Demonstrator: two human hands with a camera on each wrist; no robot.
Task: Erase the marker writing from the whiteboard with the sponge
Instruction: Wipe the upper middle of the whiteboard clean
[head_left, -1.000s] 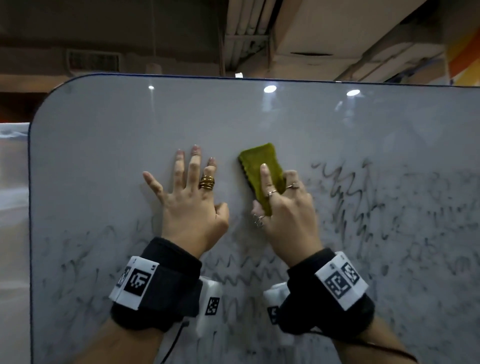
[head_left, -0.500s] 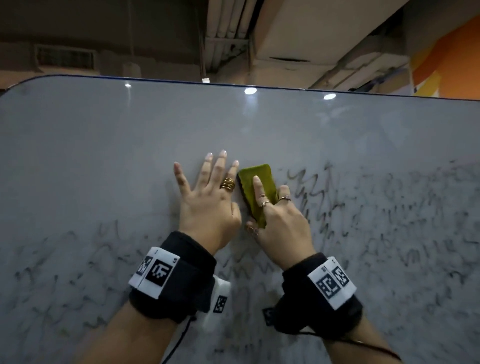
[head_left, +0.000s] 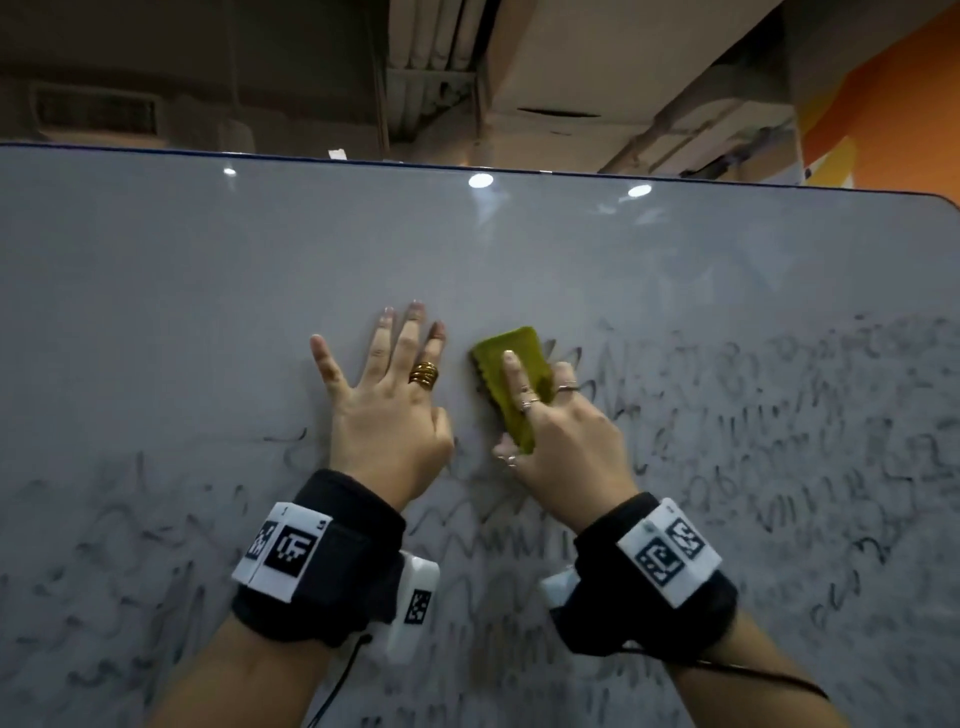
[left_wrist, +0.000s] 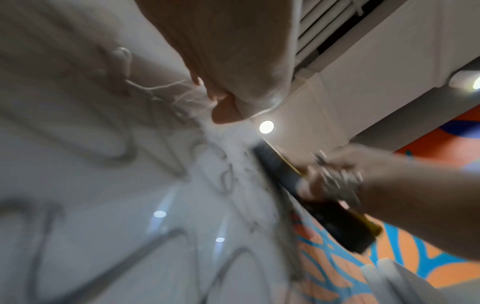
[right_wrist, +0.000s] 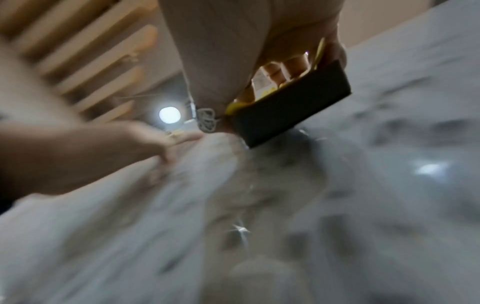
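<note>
Green sponge (head_left: 511, 384) clamped in right hand (head_left: 563, 441); left hand (head_left: 387, 415) flat, bracing board (head_left: 156, 286). Press evenly, overlap strokes rightward through scribbles (head_left: 779, 415).

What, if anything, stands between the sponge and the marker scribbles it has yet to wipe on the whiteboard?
Nothing visible to the right: the sponge, gripped by the right hand, already lies at the edge of the marker writing on the whiteboard. Only the left hand, flat on the board beside it, blocks a sweep leftward.
</note>
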